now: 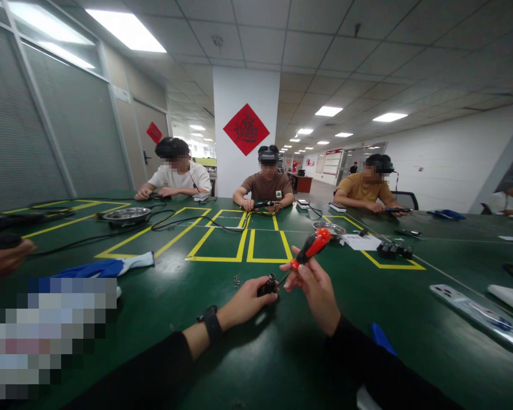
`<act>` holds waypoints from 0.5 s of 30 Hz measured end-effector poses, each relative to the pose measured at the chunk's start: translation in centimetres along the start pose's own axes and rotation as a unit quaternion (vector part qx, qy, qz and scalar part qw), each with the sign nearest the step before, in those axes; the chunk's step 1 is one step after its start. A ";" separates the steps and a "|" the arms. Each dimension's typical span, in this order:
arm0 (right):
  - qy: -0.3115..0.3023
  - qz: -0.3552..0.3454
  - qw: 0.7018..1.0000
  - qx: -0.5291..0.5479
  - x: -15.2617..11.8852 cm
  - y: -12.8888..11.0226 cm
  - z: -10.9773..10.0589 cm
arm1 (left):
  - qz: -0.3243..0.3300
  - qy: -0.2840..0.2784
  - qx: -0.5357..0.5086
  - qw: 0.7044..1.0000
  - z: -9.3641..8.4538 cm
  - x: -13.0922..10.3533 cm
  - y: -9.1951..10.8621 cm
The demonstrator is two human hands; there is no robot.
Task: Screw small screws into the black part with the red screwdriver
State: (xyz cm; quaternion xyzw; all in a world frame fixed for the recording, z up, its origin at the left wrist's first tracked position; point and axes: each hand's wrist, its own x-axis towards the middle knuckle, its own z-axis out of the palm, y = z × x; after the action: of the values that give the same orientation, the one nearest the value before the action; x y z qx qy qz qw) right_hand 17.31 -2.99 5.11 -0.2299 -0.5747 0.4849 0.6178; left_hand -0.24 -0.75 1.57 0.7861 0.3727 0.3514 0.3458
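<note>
My left hand (248,299), with a black watch on its wrist, is closed around a small dark part (270,283) with a round, shiny top end. What exactly the part is, I cannot make out. In my right hand (318,290) is a red and black screwdriver (311,249), tilted with its handle up and to the right. Its thin shaft slants down toward the dark part; whether the tip touches it is too small to tell. Several tiny metal pieces, looking like screws (236,281), lie on the green table just beyond my left hand.
Blue-and-white gloves (111,266) lie to the left, with cables and a metal bowl (126,215) behind. A second bowl (329,229), a paper sheet (361,242) and black clips (394,250) are ahead right. A phone (481,316) lies right. Several people sit around the table.
</note>
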 end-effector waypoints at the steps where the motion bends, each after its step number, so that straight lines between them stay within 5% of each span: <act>1: 0.004 -0.001 1.000 -0.012 0.0 0.0 0.0 | 0.001 0.000 -0.002 1.000 0.0 0.0 0.0; 10: 0.033 -0.022 0.998 -0.047 0.3 -0.2 0.2 | -0.006 -0.004 -0.016 1.000 0.0 0.1 -0.4; 15: 0.008 -0.009 1.000 0.023 0.1 -0.2 0.1 | -0.004 -0.001 -0.003 1.000 0.0 0.0 0.3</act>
State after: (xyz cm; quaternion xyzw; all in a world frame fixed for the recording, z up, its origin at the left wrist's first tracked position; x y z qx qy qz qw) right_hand 17.26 -2.99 5.33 -0.2139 -0.5606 0.4905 0.6319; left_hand -0.18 -0.89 1.79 0.7842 0.3747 0.3497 0.3499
